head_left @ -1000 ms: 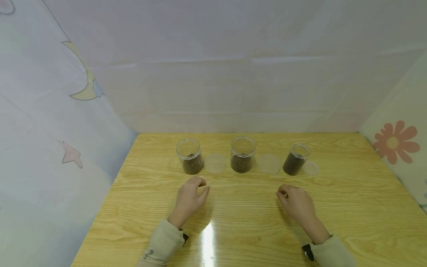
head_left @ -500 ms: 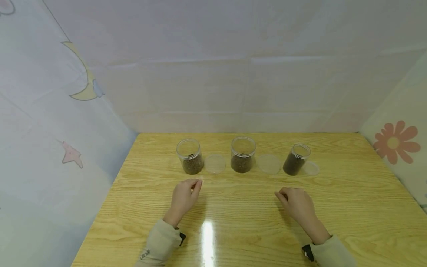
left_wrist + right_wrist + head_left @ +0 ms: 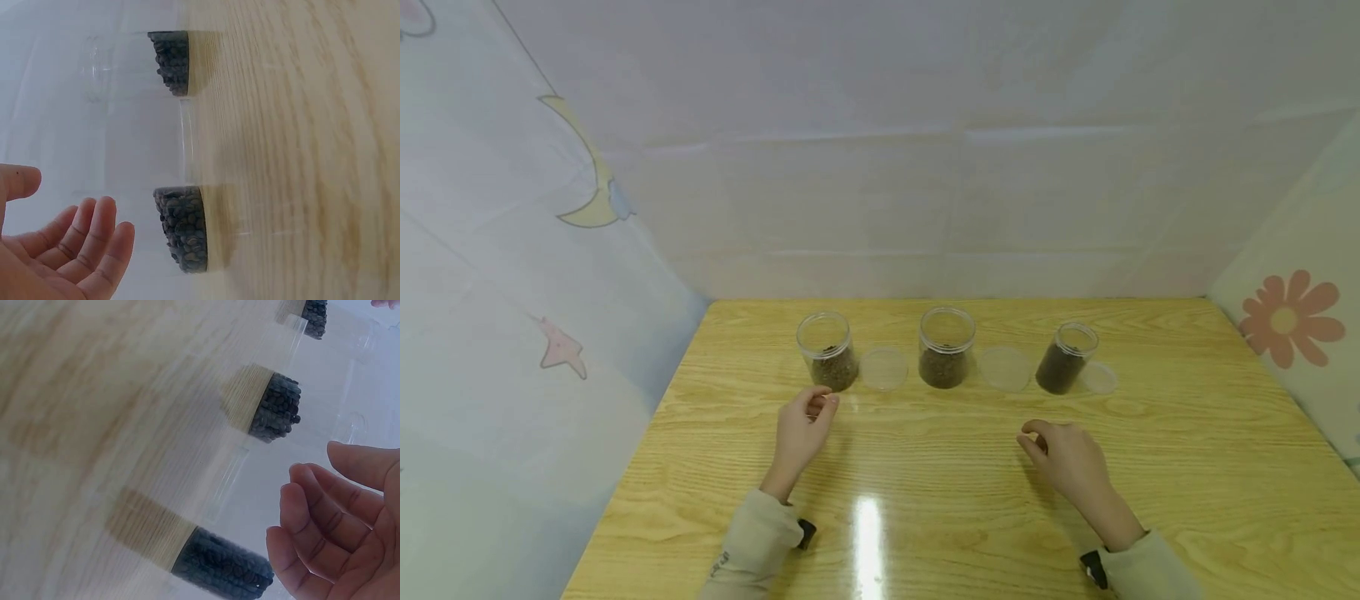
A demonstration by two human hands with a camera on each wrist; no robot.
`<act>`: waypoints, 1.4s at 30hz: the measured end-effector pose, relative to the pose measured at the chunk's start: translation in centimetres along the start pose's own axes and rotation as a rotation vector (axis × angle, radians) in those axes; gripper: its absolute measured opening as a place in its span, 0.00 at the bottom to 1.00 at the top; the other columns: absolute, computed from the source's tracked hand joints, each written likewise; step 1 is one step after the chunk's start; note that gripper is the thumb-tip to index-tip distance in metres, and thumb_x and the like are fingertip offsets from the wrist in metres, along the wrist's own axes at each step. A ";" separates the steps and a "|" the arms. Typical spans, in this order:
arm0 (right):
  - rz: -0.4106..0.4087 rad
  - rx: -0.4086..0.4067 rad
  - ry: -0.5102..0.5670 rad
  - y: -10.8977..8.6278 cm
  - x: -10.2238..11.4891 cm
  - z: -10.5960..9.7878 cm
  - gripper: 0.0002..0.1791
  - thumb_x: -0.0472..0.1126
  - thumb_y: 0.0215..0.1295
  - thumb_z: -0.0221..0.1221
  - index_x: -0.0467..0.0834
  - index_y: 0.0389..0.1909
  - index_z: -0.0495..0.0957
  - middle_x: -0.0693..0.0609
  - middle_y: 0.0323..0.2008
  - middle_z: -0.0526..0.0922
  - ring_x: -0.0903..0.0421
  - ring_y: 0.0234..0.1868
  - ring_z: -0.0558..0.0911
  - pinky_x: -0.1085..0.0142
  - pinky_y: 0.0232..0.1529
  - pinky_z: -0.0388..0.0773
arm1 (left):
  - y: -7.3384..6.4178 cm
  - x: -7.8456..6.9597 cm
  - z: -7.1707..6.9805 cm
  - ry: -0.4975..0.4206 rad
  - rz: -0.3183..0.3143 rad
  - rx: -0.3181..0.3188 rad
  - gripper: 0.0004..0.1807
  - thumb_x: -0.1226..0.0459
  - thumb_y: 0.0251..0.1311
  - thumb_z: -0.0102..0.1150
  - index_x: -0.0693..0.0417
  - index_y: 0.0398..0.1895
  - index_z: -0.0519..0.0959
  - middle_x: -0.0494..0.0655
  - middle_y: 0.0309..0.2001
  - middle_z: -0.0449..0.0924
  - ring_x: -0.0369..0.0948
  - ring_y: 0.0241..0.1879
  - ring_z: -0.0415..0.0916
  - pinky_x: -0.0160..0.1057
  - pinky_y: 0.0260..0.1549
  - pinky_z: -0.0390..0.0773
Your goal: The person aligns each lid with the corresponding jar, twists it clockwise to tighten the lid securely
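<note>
Three clear, lidless jars stand in a row, partly filled with dark coffee beans: a wide left jar (image 3: 835,368), a wide middle jar (image 3: 944,367) and a narrower right jar (image 3: 1058,370). My left hand (image 3: 797,432) hovers just in front of the left jar, fingers loosely bent and thumb apart. Its palm side shows in the left wrist view beside that jar's beans (image 3: 183,230). My right hand (image 3: 1071,461) is in front of the narrow jar with fingers softly curved. Nothing lies between its thumb and fingers in the right wrist view, where the narrow jar's beans (image 3: 222,565) show below.
Flat clear lids lie on the wooden table (image 3: 940,492): a left lid (image 3: 883,369), a middle lid (image 3: 1005,369) and a small right lid (image 3: 1100,378). A pale fabric backdrop (image 3: 880,167) rises behind the table's far edge and at both sides.
My left hand has shifted leftward and forward, closer to the left jar; its thumb and fingertips came together, then parted. My right hand stays nearly in place. Jars and lids have not moved.
</note>
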State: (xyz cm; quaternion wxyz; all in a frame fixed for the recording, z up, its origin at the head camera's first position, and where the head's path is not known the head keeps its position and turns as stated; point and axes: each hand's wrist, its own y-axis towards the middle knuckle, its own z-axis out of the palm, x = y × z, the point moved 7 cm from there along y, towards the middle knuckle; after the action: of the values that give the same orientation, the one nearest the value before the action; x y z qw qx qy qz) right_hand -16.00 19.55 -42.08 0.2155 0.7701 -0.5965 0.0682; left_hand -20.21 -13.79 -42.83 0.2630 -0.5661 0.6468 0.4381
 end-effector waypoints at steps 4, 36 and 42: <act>0.004 0.008 0.012 -0.1 0.1 -0.2 0.09 0.37 0.55 0.63 0.36 0.34 0.81 0.54 0.16 0.78 0.65 0.12 0.69 0.71 0.11 0.65 | 0.3 1.1 -0.4 -0.030 -0.102 -0.022 0.16 0.65 0.59 0.57 0.69 0.44 0.75 0.55 0.32 0.79 0.48 0.31 0.78 0.42 0.31 0.79; 0.016 0.057 0.005 -0.4 -0.2 -0.2 0.13 0.40 0.57 0.62 0.34 0.37 0.80 0.57 0.14 0.73 0.65 0.10 0.62 0.72 0.09 0.61 | 2.5 5.8 -0.3 -0.237 -0.483 -0.042 0.39 0.62 0.52 0.64 0.63 0.64 0.55 0.59 0.59 0.59 0.55 0.55 0.61 0.51 0.49 0.69; 0.016 0.066 0.010 -0.4 -0.3 -0.2 0.13 0.40 0.56 0.62 0.34 0.37 0.80 0.57 0.14 0.73 0.65 0.10 0.62 0.72 0.09 0.60 | 3.1 6.4 0.0 -0.248 -0.523 -0.043 0.42 0.64 0.49 0.66 0.60 0.66 0.53 0.59 0.60 0.58 0.55 0.57 0.60 0.53 0.51 0.67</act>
State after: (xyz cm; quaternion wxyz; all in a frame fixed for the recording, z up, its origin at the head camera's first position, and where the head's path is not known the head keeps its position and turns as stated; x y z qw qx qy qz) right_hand -15.63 19.93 -42.14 0.1923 0.7718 -0.5989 0.0934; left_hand -24.59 -17.09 -47.35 0.4320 -0.6614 0.4323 0.4348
